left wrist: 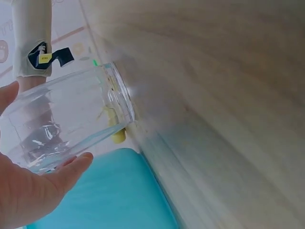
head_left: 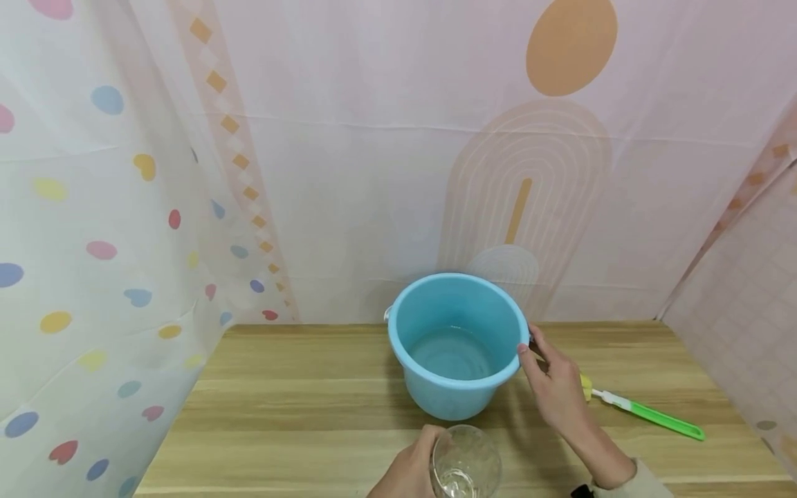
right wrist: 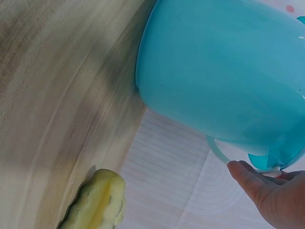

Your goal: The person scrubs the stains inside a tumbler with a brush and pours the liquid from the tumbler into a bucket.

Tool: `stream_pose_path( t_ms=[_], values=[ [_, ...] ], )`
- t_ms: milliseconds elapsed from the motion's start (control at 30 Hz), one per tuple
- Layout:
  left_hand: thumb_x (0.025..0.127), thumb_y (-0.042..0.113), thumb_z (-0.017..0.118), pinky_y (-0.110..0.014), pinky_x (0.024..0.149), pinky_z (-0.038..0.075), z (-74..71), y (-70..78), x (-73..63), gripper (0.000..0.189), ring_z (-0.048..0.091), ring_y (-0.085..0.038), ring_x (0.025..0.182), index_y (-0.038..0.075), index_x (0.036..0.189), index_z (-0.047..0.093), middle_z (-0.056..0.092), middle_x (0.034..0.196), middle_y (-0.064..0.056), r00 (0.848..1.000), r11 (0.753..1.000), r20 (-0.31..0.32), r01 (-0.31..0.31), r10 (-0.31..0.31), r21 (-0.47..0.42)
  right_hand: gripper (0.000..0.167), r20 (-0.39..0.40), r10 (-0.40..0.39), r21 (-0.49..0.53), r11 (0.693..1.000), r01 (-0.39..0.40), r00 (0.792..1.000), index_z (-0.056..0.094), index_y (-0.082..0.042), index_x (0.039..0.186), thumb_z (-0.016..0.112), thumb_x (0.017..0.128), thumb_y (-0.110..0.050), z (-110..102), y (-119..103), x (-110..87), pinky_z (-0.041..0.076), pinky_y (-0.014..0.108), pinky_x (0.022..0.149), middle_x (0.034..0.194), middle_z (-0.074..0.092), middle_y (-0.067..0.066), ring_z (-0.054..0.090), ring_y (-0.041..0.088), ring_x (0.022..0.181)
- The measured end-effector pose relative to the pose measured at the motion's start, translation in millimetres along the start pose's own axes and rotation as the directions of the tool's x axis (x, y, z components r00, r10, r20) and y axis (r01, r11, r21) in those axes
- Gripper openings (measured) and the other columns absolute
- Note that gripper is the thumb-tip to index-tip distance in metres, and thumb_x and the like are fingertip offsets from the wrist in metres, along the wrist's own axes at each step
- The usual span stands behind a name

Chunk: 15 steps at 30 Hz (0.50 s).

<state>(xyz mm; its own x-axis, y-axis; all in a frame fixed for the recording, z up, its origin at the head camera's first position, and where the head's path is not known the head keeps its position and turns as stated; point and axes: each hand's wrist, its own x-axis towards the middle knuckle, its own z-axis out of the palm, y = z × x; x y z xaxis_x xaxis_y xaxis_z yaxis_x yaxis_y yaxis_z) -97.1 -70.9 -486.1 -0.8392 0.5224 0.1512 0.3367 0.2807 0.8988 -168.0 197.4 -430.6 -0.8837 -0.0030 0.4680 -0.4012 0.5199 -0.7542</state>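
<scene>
A light blue bucket (head_left: pixel 451 401) stands upright on the wooden table, with what looks like shallow water at its bottom. My right hand (head_left: pixel 560 391) grips its rim on the right side, thumb on the edge. In the right wrist view, those fingers (right wrist: pixel 252 183) are at the bucket's handle mount, where the pale handle (right wrist: pixel 217 150) hangs. In front of the bucket, my left hand (head_left: pixel 407 469) holds a clear glass cup (head_left: pixel 476 449) round its side. Seen from the left wrist, the cup (left wrist: pixel 66 112) is upright, its base close to the tabletop; whether they touch I cannot tell.
To the right of the bucket lies a bottle brush (head_left: pixel 663 416) with a green and white handle and a yellow sponge head (right wrist: pixel 100 200). Patterned curtains (head_left: pixel 349 207) hang behind and on both sides of the wooden table (head_left: pixel 280 401).
</scene>
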Motion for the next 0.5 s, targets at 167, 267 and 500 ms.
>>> stream_pose_path(
  t_ms=[167,267,500],
  values=[
    [0.074,0.027,0.097,-0.031,0.092,0.052,-3.6,7.3,-0.6,0.080,0.062,-0.012,0.114,0.012,0.136,0.048,0.061,0.129,-0.006,0.998,0.998,0.020,0.056,-0.056,0.015,0.047,0.002,-0.006,-0.003,1.000,0.006,1.000,0.050,0.003,0.152,0.054,0.111,-0.019,-1.6,-2.1,0.8,0.059,0.049,0.089,0.139,0.062,0.027,0.064,0.043,0.124],
    [0.074,0.035,0.096,-0.033,0.094,0.052,1.2,-18.3,0.3,0.087,0.061,-0.013,0.118,0.017,0.143,0.046,0.060,0.134,-0.005,0.998,0.998,0.025,0.060,-0.061,0.020,0.047,0.003,-0.010,0.004,1.000,0.010,1.000,0.050,0.002,0.152,0.054,0.111,-0.019,-1.6,-2.9,1.0,0.058,0.051,0.089,0.140,0.061,0.027,0.063,0.045,0.124],
    [0.074,0.054,0.093,-0.037,0.098,0.053,4.4,-57.7,-2.9,0.095,0.058,-0.016,0.126,0.023,0.150,0.044,0.056,0.140,0.002,0.997,0.989,0.024,0.063,-0.067,0.131,0.049,0.038,0.013,-0.009,1.000,-0.013,0.999,0.049,0.000,0.154,0.056,0.111,-0.022,-6.3,-0.5,1.2,0.060,0.048,0.088,0.141,0.062,0.025,0.065,0.044,0.123]
  ],
)
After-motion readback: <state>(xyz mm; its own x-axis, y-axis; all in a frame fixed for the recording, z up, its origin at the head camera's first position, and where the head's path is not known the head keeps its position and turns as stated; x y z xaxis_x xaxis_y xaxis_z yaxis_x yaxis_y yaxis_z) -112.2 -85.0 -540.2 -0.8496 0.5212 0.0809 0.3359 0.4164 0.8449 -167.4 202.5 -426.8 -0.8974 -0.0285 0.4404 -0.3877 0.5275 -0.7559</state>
